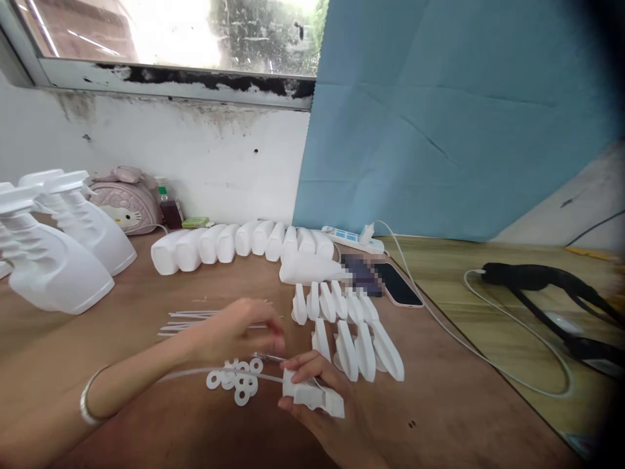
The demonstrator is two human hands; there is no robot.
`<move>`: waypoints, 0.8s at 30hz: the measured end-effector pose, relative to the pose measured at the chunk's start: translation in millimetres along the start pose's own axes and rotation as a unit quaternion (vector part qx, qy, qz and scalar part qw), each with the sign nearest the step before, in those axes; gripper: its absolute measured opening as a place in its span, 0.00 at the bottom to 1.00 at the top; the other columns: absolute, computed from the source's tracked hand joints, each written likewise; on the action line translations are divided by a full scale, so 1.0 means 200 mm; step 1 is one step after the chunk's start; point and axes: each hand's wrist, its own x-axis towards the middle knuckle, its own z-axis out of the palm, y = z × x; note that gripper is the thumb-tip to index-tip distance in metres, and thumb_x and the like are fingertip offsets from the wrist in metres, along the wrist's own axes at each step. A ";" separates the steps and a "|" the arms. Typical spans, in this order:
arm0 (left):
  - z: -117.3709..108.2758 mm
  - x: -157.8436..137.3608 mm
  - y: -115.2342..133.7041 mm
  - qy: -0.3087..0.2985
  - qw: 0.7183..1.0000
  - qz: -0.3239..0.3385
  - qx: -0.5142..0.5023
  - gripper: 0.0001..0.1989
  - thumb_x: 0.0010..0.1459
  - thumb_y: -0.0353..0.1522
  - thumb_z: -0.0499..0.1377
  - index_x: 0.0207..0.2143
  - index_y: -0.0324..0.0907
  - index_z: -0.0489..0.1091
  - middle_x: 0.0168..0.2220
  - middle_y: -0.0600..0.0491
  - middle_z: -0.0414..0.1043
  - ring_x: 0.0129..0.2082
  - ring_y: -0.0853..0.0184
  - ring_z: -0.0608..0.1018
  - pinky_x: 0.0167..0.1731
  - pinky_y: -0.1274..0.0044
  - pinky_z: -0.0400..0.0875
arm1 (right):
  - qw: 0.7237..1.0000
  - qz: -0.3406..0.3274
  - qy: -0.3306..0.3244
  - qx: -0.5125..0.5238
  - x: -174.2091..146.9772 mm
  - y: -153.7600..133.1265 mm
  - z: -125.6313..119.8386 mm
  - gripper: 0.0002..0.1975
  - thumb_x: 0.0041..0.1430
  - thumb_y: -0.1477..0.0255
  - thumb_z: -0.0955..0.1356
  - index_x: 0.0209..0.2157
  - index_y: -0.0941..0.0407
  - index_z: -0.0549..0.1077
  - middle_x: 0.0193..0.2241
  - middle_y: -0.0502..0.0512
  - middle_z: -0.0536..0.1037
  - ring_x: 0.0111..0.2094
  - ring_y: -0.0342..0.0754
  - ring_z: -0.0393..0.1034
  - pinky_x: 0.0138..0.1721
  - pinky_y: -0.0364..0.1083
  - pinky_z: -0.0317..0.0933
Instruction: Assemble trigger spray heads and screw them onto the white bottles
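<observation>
My right hand [327,397] is closed round a white trigger spray head [315,395], its collar facing left. A thin translucent dip tube [219,372] runs leftward from that collar. Just above, my left hand [258,329] has its fingers curled with the tips close together; what they hold, if anything, I cannot make out. A thin shiny piece [268,357] shows below those fingers, its kind unclear. White ring washers [241,396] lie in a loose pile left of the spray head. Several thin tubes [188,319] lie behind my left forearm, partly covered by it.
More spray heads [346,348] stand in two rows. White bottles [166,253] lie in a line near the wall; assembled spray bottles [58,264] stand left. Behind are a pink bag [127,205], power strip [352,240] and phone [398,284]. A cable [439,326] and black strap [541,280] lie right.
</observation>
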 end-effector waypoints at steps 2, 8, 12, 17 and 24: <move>0.04 -0.11 0.04 -0.040 0.999 0.026 0.012 0.08 0.54 0.35 0.57 0.36 0.43 0.69 0.32 0.55 0.73 0.32 0.68 0.73 0.34 0.78 0.63 | 1.000 -0.010 -0.013 -0.009 0.02 -0.02 0.04 0.09 0.45 0.74 0.73 0.29 0.53 0.69 0.35 0.52 0.75 0.37 0.47 0.71 0.38 0.44 0.64; 0.12 -0.30 -0.01 0.097 0.992 0.030 0.078 0.06 0.56 0.34 0.56 0.37 0.43 0.68 0.31 0.55 0.75 0.29 0.69 0.73 0.32 0.77 0.61 | 0.999 -0.042 -0.008 0.002 0.09 -0.02 0.16 0.09 0.46 0.75 0.72 0.30 0.52 0.70 0.34 0.52 0.75 0.43 0.50 0.69 0.44 0.48 0.63; 0.12 -0.36 -0.03 0.126 0.984 0.083 0.096 0.08 0.60 0.31 0.51 0.38 0.44 0.69 0.29 0.53 0.72 0.26 0.70 0.70 0.29 0.77 0.60 | 0.997 -0.059 -0.030 0.026 0.11 -0.02 0.21 0.10 0.45 0.77 0.72 0.30 0.52 0.70 0.32 0.51 0.74 0.39 0.49 0.71 0.40 0.46 0.65; 0.12 -0.42 0.00 0.071 0.994 0.072 0.035 0.12 0.59 0.28 0.48 0.39 0.46 0.70 0.32 0.49 0.70 0.30 0.67 0.71 0.28 0.78 0.63 | 0.992 -0.091 -0.086 -0.006 0.12 -0.05 0.21 0.10 0.42 0.77 0.74 0.28 0.53 0.71 0.29 0.51 0.75 0.33 0.47 0.73 0.35 0.45 0.66; 0.11 -0.43 0.06 0.001 0.998 0.067 0.002 0.12 0.55 0.26 0.51 0.38 0.46 0.70 0.31 0.50 0.68 0.28 0.68 0.71 0.28 0.79 0.65 | 0.968 -0.152 -0.195 -0.048 0.08 -0.07 0.12 0.12 0.48 0.79 0.70 0.35 0.51 0.73 0.35 0.56 0.77 0.38 0.49 0.73 0.39 0.47 0.68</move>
